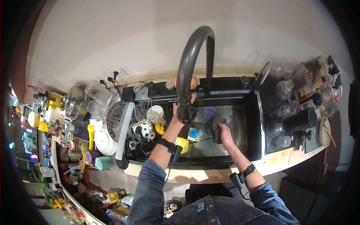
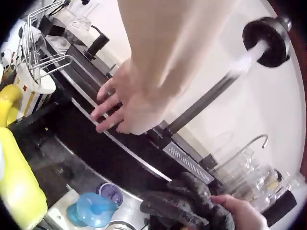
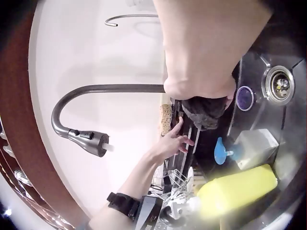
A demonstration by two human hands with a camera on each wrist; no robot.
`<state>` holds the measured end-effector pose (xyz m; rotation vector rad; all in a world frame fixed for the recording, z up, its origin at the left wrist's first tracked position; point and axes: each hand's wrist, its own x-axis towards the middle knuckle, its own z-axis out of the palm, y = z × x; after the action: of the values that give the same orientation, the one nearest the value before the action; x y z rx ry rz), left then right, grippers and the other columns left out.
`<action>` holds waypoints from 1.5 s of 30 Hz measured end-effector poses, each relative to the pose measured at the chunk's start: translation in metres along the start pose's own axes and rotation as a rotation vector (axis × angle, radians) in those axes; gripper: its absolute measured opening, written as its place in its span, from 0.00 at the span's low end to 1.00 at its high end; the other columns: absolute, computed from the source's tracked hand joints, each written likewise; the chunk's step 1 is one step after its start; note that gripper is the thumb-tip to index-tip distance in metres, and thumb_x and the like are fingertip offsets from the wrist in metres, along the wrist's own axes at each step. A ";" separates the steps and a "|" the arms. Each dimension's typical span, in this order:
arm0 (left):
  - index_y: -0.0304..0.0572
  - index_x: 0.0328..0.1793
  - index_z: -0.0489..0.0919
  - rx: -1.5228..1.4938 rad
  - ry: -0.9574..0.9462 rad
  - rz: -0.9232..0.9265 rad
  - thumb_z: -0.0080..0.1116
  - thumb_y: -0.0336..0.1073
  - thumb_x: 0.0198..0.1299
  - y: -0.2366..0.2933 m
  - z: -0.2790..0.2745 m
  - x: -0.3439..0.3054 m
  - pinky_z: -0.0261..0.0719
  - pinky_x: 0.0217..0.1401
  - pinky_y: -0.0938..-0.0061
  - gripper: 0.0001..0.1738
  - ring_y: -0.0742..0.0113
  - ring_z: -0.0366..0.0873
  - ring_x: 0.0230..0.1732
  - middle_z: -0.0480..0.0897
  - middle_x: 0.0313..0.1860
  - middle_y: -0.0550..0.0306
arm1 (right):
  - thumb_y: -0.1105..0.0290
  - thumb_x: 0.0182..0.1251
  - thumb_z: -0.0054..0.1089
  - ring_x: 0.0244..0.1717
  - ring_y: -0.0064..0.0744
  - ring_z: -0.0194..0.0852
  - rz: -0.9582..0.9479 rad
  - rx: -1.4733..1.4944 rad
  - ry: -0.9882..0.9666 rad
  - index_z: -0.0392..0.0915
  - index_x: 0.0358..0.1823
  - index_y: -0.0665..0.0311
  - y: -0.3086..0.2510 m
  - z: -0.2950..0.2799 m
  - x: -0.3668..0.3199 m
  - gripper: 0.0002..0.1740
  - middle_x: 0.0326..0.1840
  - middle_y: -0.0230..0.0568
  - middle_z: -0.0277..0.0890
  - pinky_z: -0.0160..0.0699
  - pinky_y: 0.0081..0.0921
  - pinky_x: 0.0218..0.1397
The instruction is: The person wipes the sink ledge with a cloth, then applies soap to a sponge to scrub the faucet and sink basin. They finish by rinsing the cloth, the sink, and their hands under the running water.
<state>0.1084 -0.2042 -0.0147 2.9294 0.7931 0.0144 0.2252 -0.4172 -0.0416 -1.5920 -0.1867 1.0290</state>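
Observation:
In the head view my right hand (image 1: 227, 138) holds a bunched dark grey cloth (image 1: 215, 128) over the right part of the black sink (image 1: 255, 142). The cloth (image 2: 189, 203) hangs in thick folds in the left wrist view, with fingers at its right side. My left hand (image 2: 132, 103) has its fingers spread and nothing in them, near the sink's back edge. In the head view the dark faucet's (image 1: 191, 56) spray head partly covers that hand. A pale stream shows at the spray head (image 3: 98, 143) in the right wrist view.
Inside the sink are a yellow bottle (image 1: 182, 145), a white blue-topped pump bottle (image 1: 194, 134) and a small purple round item (image 1: 209, 112). Dishes and a spotted cup (image 1: 144, 131) crowd the left side. Glassware (image 1: 287, 88) stands to the right. A sponge (image 3: 166, 119) sits behind the faucet.

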 end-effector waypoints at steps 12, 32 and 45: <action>0.35 0.51 0.74 -1.837 0.402 -0.308 0.26 0.52 0.70 0.079 -0.088 -0.052 0.66 0.57 0.68 0.30 0.63 0.74 0.47 0.80 0.43 0.52 | 0.57 0.66 0.38 0.60 0.36 0.63 0.021 0.040 -0.108 0.71 0.53 0.75 0.021 0.035 -0.005 0.27 0.57 0.46 0.69 0.54 0.26 0.66; 0.36 0.45 0.80 -1.867 0.190 -0.855 0.57 0.32 0.61 0.133 0.059 -0.066 0.71 0.45 0.80 0.10 0.75 0.75 0.39 0.81 0.39 0.62 | 0.54 0.63 0.46 0.43 0.31 0.73 0.209 0.595 0.055 0.74 0.46 0.64 0.015 0.021 -0.059 0.22 0.42 0.37 0.76 0.69 0.25 0.50; 0.35 0.48 0.78 -1.924 -0.164 -0.909 0.41 0.34 0.63 0.109 0.073 -0.051 0.75 0.37 0.70 0.16 0.67 0.75 0.37 0.80 0.38 0.54 | 0.59 0.59 0.48 0.50 0.58 0.71 -0.302 -0.586 -0.026 0.70 0.47 0.73 -0.012 0.014 -0.055 0.23 0.44 0.65 0.73 0.67 0.41 0.55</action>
<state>0.1217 -0.3307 -0.0745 0.6975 1.0236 0.2649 0.1875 -0.4377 -0.0030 -1.9924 -0.7802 0.7938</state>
